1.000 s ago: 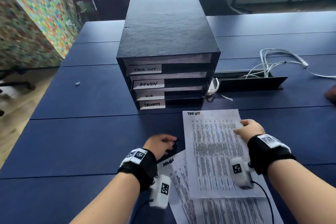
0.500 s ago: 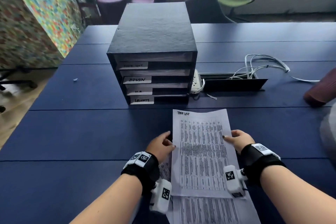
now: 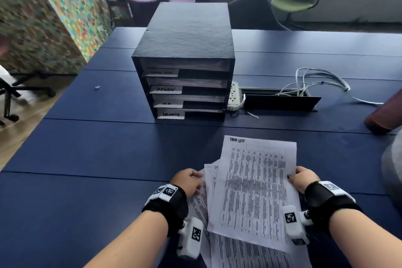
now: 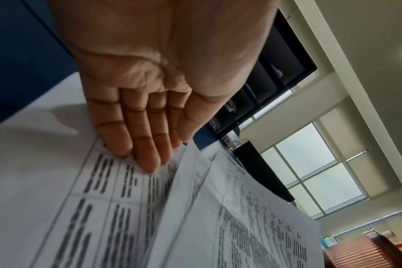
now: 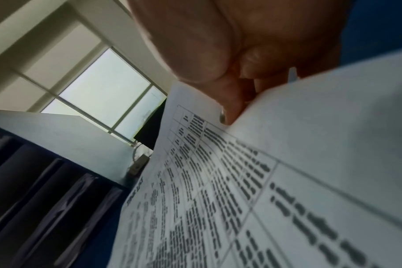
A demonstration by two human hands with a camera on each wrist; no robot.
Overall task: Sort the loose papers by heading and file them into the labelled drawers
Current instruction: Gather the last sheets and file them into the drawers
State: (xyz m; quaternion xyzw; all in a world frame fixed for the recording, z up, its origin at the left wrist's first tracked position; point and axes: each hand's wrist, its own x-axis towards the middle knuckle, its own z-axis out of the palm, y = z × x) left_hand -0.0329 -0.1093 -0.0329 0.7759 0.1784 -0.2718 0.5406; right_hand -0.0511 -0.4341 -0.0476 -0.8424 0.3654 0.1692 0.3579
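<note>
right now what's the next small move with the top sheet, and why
Probably lift the TASK LIST sheet clear and carry it toward the top drawer. The right hand pinches its right edge, the left hand rests flat on the papers underneath, and that drawer's blurred label looks like the matching one.

L hand (image 4: 149,76) fingers (image 4: 147,145) flat on printed papers (image 4: 103,199)

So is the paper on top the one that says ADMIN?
No, the top paper, which the right hand pinches at its edge, is headed TASK LIST in handwriting.
</note>
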